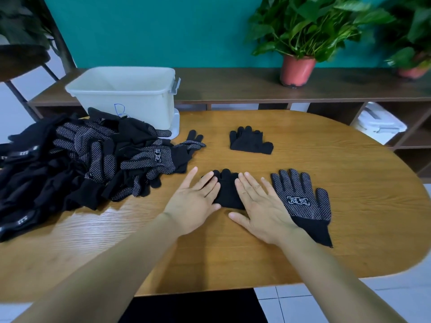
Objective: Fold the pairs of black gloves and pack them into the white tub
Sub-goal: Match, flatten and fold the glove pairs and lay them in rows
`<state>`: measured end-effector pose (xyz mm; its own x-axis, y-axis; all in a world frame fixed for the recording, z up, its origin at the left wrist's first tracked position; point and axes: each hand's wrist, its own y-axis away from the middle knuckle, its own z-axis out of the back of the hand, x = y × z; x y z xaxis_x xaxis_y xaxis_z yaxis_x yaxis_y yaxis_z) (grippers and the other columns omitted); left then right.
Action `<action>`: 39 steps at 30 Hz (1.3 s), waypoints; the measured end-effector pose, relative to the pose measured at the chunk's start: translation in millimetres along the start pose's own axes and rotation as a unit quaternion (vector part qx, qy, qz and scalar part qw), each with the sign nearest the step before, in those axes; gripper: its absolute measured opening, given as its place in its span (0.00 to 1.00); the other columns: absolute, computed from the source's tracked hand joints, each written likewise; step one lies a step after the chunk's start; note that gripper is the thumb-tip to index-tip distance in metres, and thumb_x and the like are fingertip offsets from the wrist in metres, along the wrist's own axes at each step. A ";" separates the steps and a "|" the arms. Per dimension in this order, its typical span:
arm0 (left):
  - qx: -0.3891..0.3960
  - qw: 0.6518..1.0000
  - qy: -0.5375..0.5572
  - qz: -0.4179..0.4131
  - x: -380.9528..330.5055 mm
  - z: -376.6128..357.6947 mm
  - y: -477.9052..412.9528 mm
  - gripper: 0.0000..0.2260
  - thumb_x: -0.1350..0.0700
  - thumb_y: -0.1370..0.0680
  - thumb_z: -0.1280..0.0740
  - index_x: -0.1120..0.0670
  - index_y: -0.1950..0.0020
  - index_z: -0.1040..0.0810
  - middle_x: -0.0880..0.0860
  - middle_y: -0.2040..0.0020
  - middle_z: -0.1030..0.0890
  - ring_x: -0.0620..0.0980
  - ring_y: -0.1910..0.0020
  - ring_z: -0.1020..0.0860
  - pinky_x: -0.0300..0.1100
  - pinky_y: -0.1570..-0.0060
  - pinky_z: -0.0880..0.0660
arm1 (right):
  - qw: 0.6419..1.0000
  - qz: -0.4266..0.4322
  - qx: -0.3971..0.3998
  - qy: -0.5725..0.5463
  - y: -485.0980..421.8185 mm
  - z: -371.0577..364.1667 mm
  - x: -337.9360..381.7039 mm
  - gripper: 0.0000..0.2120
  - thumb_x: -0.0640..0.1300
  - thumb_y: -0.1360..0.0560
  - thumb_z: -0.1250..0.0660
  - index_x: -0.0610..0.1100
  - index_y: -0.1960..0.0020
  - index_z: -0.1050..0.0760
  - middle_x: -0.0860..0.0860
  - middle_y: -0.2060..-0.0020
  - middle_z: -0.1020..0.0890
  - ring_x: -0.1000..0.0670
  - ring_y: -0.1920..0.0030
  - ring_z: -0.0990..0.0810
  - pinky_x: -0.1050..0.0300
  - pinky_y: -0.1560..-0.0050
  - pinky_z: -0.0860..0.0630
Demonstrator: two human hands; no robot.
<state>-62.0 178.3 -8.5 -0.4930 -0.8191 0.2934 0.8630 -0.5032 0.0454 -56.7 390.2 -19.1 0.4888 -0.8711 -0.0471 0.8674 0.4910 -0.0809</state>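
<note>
Pressing flat, the left hand (pixel 194 202) and right hand (pixel 261 210) hold nothing, smoothing a folded black knit glove (pixel 227 193) at frame centre; next, probably pair the dotted glove (pixel 303 203), with the white plastic tub (pixel 126 94) upper left.

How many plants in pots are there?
2. One potted plant stands on the wooden shelf behind the table, right of the white tub; the other potted plant sits at the shelf's far right, partly cut off by the picture's edge.
</note>
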 end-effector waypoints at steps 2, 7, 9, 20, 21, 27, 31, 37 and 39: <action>-0.015 1.000 0.015 -0.009 6.5 -2.2 -1.1 0.31 0.43 0.19 0.63 0.55 0.19 0.46 0.52 0.19 0.45 0.49 0.20 0.60 0.57 0.28 0.73 | 0.998 0.006 -0.061 0.024 -4.7 -2.4 5.9 0.35 0.62 0.21 0.49 0.38 0.25 0.36 0.44 0.25 0.34 0.47 0.23 0.41 0.47 0.25 0.48; -0.038 0.998 0.035 -0.033 16.6 -8.9 -1.2 0.31 0.42 0.19 0.63 0.53 0.21 0.39 0.48 0.21 0.38 0.47 0.22 0.61 0.57 0.26 0.67 | 0.990 0.019 -0.139 0.028 -24.2 -8.4 9.3 0.34 0.51 0.41 0.17 0.37 0.40 0.20 0.43 0.44 0.16 0.46 0.40 0.19 0.45 0.39 0.23; -0.079 0.996 0.031 -0.038 18.4 -12.2 2.9 0.29 0.43 0.17 0.57 0.55 0.27 0.28 0.50 0.28 0.27 0.49 0.21 0.47 0.60 0.26 0.57 | 0.987 0.014 -0.160 0.031 -29.8 -12.7 9.3 0.31 0.45 0.44 0.16 0.38 0.43 0.18 0.44 0.48 0.15 0.46 0.44 0.16 0.46 0.42 0.21; -0.241 0.970 0.006 -0.007 9.6 -30.9 -15.0 0.27 0.61 0.37 0.21 0.58 0.37 0.18 0.54 0.43 0.15 0.51 0.37 0.20 0.60 0.31 0.41 | 0.971 0.033 -0.236 0.003 -36.2 -26.2 6.4 0.29 0.38 0.47 0.17 0.40 0.46 0.16 0.45 0.52 0.14 0.48 0.49 0.15 0.49 0.45 0.20; -0.251 0.968 0.005 -0.003 11.2 -32.6 -16.0 0.27 0.62 0.37 0.21 0.58 0.38 0.18 0.54 0.44 0.15 0.51 0.37 0.20 0.60 0.31 0.41 | 0.970 0.035 -0.242 0.004 -37.3 -26.7 3.5 0.28 0.36 0.47 0.17 0.40 0.46 0.16 0.45 0.52 0.14 0.48 0.49 0.15 0.48 0.45 0.20; -0.296 0.955 0.002 -0.014 33.1 -17.5 -33.6 0.26 0.65 0.38 0.22 0.57 0.40 0.17 0.52 0.46 0.15 0.49 0.42 0.18 0.58 0.33 0.38 | 0.954 0.061 -0.292 -0.009 -55.1 -12.0 -14.5 0.27 0.33 0.48 0.19 0.39 0.49 0.15 0.46 0.54 0.13 0.47 0.51 0.14 0.46 0.46 0.20; -0.315 0.949 -0.001 -0.015 58.5 15.1 -65.2 0.27 0.66 0.39 0.22 0.57 0.40 0.17 0.52 0.45 0.15 0.49 0.44 0.17 0.58 0.31 0.36 | 0.942 0.054 -0.330 -0.014 -81.0 17.9 -37.8 0.28 0.31 0.50 0.19 0.39 0.50 0.15 0.46 0.55 0.13 0.47 0.52 0.14 0.45 0.47 0.19; -0.296 0.954 -0.023 -0.028 80.5 58.1 -123.8 0.29 0.66 0.41 0.20 0.57 0.41 0.16 0.51 0.47 0.14 0.47 0.47 0.16 0.59 0.32 0.35 | 0.938 0.027 -0.345 0.000 -118.5 51.4 -83.0 0.28 0.30 0.50 0.19 0.39 0.50 0.16 0.45 0.55 0.13 0.47 0.53 0.14 0.44 0.46 0.20; -0.278 0.960 -0.032 -0.028 83.7 67.9 -144.2 0.29 0.64 0.40 0.19 0.55 0.39 0.17 0.50 0.46 0.15 0.46 0.46 0.17 0.58 0.32 0.37 | 0.941 0.018 -0.338 0.006 -128.9 56.9 -98.3 0.30 0.31 0.51 0.18 0.39 0.49 0.16 0.45 0.55 0.13 0.47 0.52 0.14 0.43 0.46 0.19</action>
<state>-220.2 201.1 74.3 -0.5139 -0.7764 0.3648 0.6337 -0.6303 -0.4486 -211.2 412.4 52.6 0.5115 -0.8562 -0.0732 0.5902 0.4120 -0.6942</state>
